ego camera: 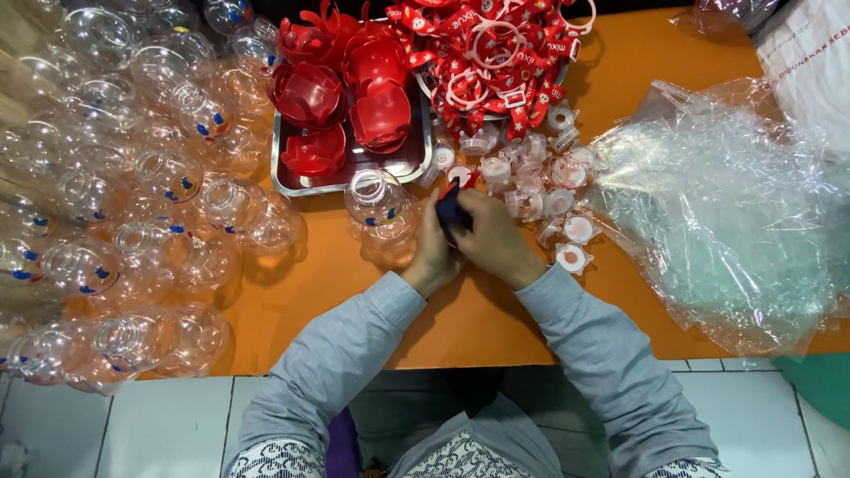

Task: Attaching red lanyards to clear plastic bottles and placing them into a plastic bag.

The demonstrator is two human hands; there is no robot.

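Dark blue small part [450, 211], with a bit of red at its top, sits pinched between both hands just right of the clear bottle [379, 205] standing on the orange table [354, 292]. Left hand [434, 252] is curled closed around the part from the bottle side; right hand [494, 237] is closed over it from the other side, fingers folded down. What exactly the part is can't be told, mostly hidden by the fingers.

Right of the bottle, past the hands: a loose scatter of small clear-and-white caps [540, 181], some with red centres. Beyond them, a big crumpled clear plastic bag [726, 212] at the far right end of the table.

Just behind the bottle: a metal tray [305, 184] with stacked red petal-shaped cups [350, 97]. Behind and right of the bottle: a heap of red-and-white straps [505, 53] with white rings.

Left of the bottle: a large pile of clear round bottles [133, 204], many with small blue and red marks, covering that whole end of the table.

Progress, judged from the layout: none of the visible bottles seems to have a cap, cup or strap fitted, and the trays and heaps of parts look full. So this looks like an early stage, one small piece being put together, bulk of the pile untouched.
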